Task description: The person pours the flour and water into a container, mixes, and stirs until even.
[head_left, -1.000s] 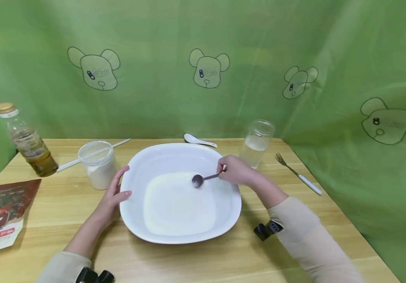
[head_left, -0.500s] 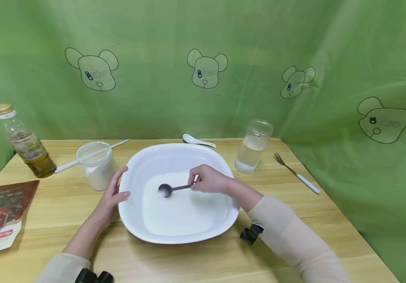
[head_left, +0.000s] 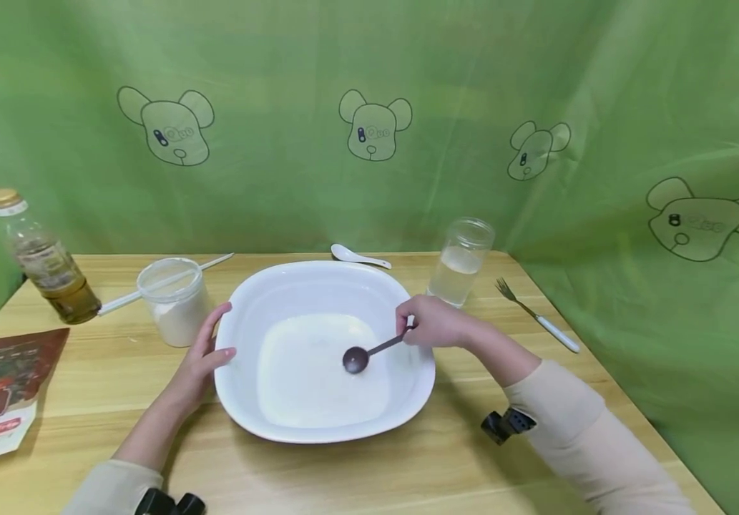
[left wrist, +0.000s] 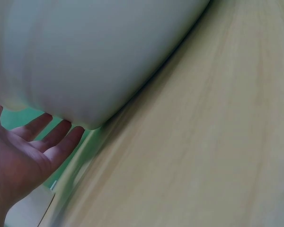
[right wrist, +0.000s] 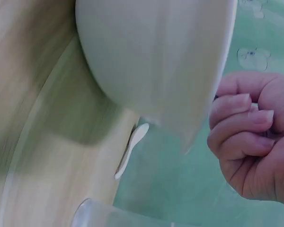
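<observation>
A wide white basin (head_left: 279,286) stands on the wooden table; pale white covers its floor, and I cannot tell whether that is contents. At its left side my left hand (head_left: 198,365) has the thumb at the rim. In the left wrist view its fairly straight fingers (left wrist: 61,144) touch the outer wall. My right hand (head_left: 433,322) is above the right rim and pinches the handle of a dark brown measuring spoon (head_left: 355,360). The spoon's round bowl is over the basin. In the right wrist view the right-hand fingers (right wrist: 241,125) are curled, and the basin hides the spoon's bowl.
Left of the basin stand a jar of white powder (head_left: 179,318) with a white stick (head_left: 118,303) by it, an oil bottle (head_left: 54,275) and a printed packet (head_left: 2,393). Behind lies a white spoon (head_left: 359,256). On the right are a glass of water (head_left: 459,268) and a fork (head_left: 536,315).
My right hand swung the measuring spoon left over the basin's middle, where white specks showed at its bowl, then back right. The left hand has stayed at the rim.
</observation>
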Tool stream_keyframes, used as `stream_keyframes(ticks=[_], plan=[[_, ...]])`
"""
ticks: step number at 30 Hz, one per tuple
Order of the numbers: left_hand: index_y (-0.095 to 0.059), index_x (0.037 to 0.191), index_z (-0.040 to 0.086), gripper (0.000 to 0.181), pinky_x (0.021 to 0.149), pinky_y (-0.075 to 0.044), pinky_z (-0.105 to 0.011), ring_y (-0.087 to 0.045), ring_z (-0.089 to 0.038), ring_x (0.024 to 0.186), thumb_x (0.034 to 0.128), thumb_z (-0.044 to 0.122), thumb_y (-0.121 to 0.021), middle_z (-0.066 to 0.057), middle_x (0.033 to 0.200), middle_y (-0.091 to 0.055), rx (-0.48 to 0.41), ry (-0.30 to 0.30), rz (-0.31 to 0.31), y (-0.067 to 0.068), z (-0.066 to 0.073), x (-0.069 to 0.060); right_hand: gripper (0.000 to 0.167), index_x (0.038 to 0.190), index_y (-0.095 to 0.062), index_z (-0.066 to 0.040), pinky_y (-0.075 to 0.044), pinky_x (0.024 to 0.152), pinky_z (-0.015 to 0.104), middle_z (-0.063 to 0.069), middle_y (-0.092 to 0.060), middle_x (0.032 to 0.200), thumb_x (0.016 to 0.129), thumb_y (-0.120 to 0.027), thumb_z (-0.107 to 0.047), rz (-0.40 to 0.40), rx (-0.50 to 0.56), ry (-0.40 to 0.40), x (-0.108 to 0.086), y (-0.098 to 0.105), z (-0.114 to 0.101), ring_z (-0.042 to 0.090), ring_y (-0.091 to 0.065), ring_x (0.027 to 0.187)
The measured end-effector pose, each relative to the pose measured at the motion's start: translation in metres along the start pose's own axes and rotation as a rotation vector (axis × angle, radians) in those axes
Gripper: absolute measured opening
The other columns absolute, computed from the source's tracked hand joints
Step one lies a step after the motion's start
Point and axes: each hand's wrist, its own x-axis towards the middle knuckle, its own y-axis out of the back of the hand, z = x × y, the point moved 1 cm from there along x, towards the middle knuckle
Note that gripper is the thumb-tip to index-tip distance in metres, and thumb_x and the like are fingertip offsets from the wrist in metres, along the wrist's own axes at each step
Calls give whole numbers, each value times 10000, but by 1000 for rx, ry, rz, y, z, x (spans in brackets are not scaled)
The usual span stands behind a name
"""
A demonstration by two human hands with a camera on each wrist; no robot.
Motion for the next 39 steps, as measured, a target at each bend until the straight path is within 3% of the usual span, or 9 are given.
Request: stream_keyframes(ticks=[5, 11, 16, 20, 24, 28, 33, 39], plan=[[-162, 1348, 189, 623, 655, -502, -409, -556, -243, 888, 801, 45, -424, -272, 1166, -349, 6, 1, -1, -1, 1, 0, 93, 697, -575, -68, -371, 441, 222, 16, -519, 610, 689, -547, 20, 92, -8, -42, 13, -1, 8, 115, -434, 485], [-175, 1344, 207, 622, 660, -501, -406, -555, -209, 887, 799, 49, -431, -246, 1179, -339, -4, 7, 7, 0, 0, -1, 82, 720, -569, -55, -343, 391, 202, 14, -470, 503, 697, -546, 21, 98, 104, -83, 42, -17, 0, 105, -416, 421], [-188, 1340, 207, 615, 666, -501, -403, -551, -215, 900, 799, 43, -429, -253, 1188, -337, -10, -4, 8, -1, -1, -2, 68, 758, -582, -8, -306, 364, 177, 12, -442, 469, 710, -560, 36, 19, 287, -79, 55, -36, -17, 93, -384, 397], [-183, 1342, 197, 620, 669, -499, -409, -553, -240, 902, 796, 38, -430, -266, 1185, -343, -18, -14, 1, -2, 0, -2, 67, 777, -587, 18, -281, 361, 174, 13, -415, 446, 720, -564, 45, -98, 358, -44, 51, -44, -27, 90, -360, 385], [-177, 1345, 198, 624, 664, -500, -408, -553, -225, 896, 797, 39, -430, -267, 1194, -330, -25, -9, -2, -2, 0, -1, 74, 760, -596, -16, -256, 361, 172, 1, -411, 439, 721, -565, 39, -186, 300, 7, 36, -41, -30, 82, -349, 382], [-174, 1348, 210, 629, 656, -504, -398, -551, -202, 892, 799, 38, -427, -289, 1204, -308, -29, -12, -5, -1, 0, 0, 107, 714, -600, -56, -277, 373, 165, -21, -439, 472, 698, -559, 41, -208, 187, 54, 14, -29, -24, 66, -364, 398], [-169, 1349, 202, 632, 653, -503, -410, -551, -223, 892, 797, 29, -425, -298, 1190, -316, -39, -19, -14, -2, 0, 0, 147, 657, -587, -79, -305, 394, 176, -36, -469, 545, 649, -529, 56, -133, 23, 83, -8, -10, -13, 60, -359, 439], [-170, 1346, 192, 631, 652, -502, -417, -550, -246, 888, 792, 37, -432, -284, 1165, -344, -39, -19, -15, -2, 0, 0, 147, 649, -582, -94, -352, 443, 215, -17, -502, 585, 652, -533, 44, 35, -98, -13, -9, 3, 3, 107, -404, 502]])
